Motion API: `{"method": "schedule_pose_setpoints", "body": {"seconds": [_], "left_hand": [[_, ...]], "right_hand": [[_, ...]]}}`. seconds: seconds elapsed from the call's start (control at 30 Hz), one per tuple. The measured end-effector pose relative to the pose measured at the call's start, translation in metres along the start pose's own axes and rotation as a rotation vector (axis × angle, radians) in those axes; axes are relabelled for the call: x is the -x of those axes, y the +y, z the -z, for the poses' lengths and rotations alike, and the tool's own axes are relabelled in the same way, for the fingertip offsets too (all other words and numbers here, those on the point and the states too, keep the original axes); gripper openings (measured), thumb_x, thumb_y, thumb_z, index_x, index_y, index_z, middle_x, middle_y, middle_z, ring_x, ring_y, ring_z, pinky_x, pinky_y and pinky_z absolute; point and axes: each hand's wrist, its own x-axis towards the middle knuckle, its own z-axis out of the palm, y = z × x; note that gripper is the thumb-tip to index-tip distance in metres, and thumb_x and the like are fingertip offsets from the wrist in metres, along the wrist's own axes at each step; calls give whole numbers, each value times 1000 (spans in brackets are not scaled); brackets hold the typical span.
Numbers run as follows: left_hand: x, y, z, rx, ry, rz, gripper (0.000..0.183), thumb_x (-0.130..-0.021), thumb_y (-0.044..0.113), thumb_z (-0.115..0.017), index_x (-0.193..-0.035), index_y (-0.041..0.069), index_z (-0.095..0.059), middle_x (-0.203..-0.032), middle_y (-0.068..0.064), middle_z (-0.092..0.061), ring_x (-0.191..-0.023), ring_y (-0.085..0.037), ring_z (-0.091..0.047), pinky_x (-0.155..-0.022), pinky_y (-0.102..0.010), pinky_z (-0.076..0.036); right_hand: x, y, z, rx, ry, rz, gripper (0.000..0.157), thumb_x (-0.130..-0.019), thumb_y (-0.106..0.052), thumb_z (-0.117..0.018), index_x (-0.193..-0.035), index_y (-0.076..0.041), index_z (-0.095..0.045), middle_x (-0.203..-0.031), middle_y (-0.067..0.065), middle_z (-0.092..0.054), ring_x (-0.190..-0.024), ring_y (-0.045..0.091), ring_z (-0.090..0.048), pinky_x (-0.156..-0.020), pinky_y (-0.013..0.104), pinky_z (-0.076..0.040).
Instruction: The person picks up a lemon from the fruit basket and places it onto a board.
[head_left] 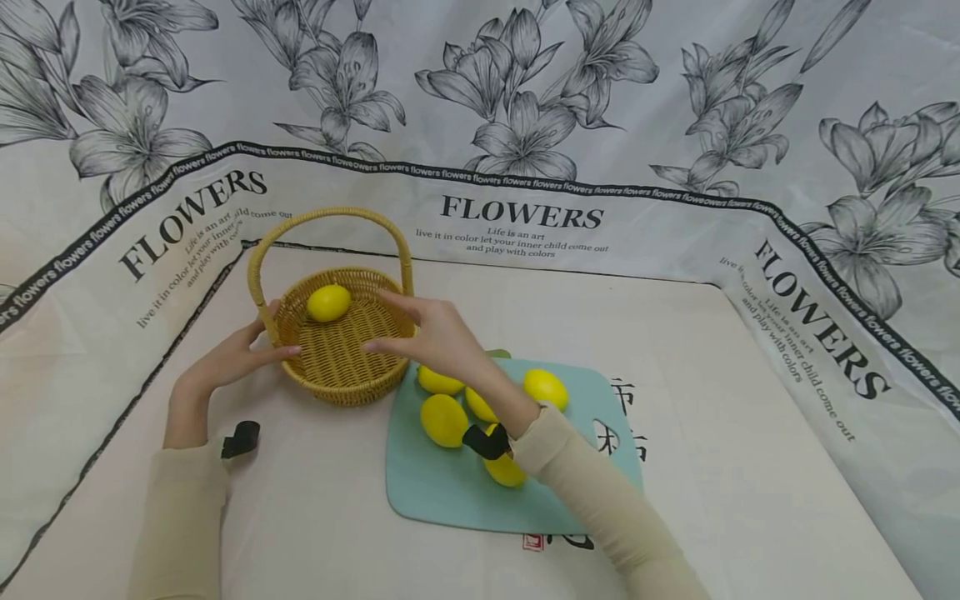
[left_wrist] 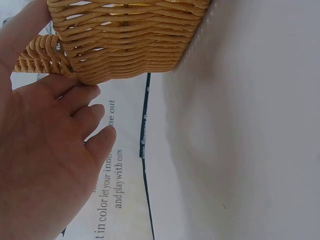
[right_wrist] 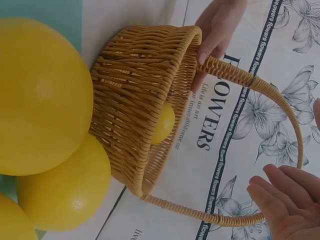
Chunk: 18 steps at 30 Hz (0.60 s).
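A round wicker basket (head_left: 341, 392) with a tall arched handle stands on the table, and a single yellow lemon (head_left: 328, 303) lies inside it. My left hand (head_left: 228, 354) grips the basket's left side by the foot of the handle, thumb over the rim; the left wrist view shows its fingers (left_wrist: 95, 120) at the outer wall. Above the right side of the basket is my right hand (head_left: 442, 333), holding nothing, its fingers spread. Several lemons (head_left: 444, 421) lie on a light blue cutting board (head_left: 435, 496), partly covered by my right forearm.
The cutting board stands right beside the basket, with a cutout grip (head_left: 606, 437) at its right end. A white cloth (head_left: 300, 517) with black characters covers the table. Flower-printed curtains (head_left: 517, 225) enclose the back and sides. Black straps (head_left: 242, 439) hang at both wrists.
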Motion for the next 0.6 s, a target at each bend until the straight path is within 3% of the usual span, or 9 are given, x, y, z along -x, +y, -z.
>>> {"method": "schedule_pose_setpoints", "body": {"seconds": [0.07, 0.13, 0.2, 0.3, 0.37, 0.4, 0.47, 0.53, 0.6], "left_hand": [[0, 0, 0, -4, 2, 0, 95, -92, 48, -60, -154, 25, 7, -160, -17, 3, -140, -52, -2, -104, -74, -10], [0, 1, 0, -4, 1, 1, 94, -92, 47, -60, -154, 26, 8, -160, -18, 3, -140, -52, -2, -104, -74, -11], [-1, 1, -1, -6, 0, 2, 94, -93, 45, -60, -154, 26, 8, -159, -19, 3, -140, -53, -2, -104, -74, -11], [-2, 1, -1, -7, -2, 8, 93, -94, 42, -60, -154, 22, 7, -159, -21, 3, -139, -53, -2, -104, -73, -12], [-3, 0, -1, -10, -1, 9, 93, -94, 41, -60, -155, 20, 7, -159, -21, 3, -139, -53, -3, -104, -73, -12], [-3, 0, -1, -10, -1, 10, 93, -94, 41, -60, -155, 20, 7, -159, -21, 3, -139, -53, -3, -104, -73, -12], [-3, 0, -1, -10, 0, 6, 93, -94, 42, -60, -155, 20, 7, -159, -20, 3, -139, -53, -4, -104, -73, -13], [-3, -1, -1, -10, 0, 5, 93, -94, 43, -60, -155, 21, 7, -159, -20, 3, -139, -54, -4, -103, -74, -13], [-3, -1, -1, -11, 0, 8, 93, -94, 43, -60, -155, 21, 7, -159, -22, 2, -139, -54, -4, -103, -74, -14]], "right_hand": [[-4, -1, -2, 20, -1, 1, 70, -82, -36, -77, -143, -17, -49, -142, 2, -50, -124, 16, -52, -105, 32, -40], [-8, -1, -4, 41, -8, 1, 70, -82, -37, -77, -143, -17, -48, -125, 3, -63, -96, 10, -60, -98, 27, -44], [-12, -2, -5, 56, -9, 2, 71, -82, -39, -76, -143, -18, -48, -104, -1, -66, -69, 5, -48, -89, 23, -45], [-18, -3, -7, 55, -20, -1, 72, -82, -38, -76, -144, -17, -47, -73, 1, -45, -51, 10, -22, -63, 22, -39], [-21, -4, -9, 52, -19, 0, 71, -83, -38, -76, -144, -17, -48, -80, -3, -56, -50, 8, -21, -58, 21, -35], [-23, -4, -10, 51, -22, 2, 70, -83, -37, -76, -144, -16, -48, -84, 0, -60, -49, 9, -22, -57, 22, -35], [-28, -5, -12, 53, -16, 3, 69, -83, -36, -76, -143, -16, -49, -112, 1, -67, -58, 5, -43, -66, 18, -43], [-32, -5, -14, 55, -11, 3, 68, -83, -36, -77, -142, -15, -50, -134, 3, -58, -85, 7, -61, -84, 20, -47], [-36, -5, -17, 59, -11, 5, 68, -83, -37, -77, -141, -14, -50, -140, 2, -53, -117, 13, -56, -99, 25, -43]]}}
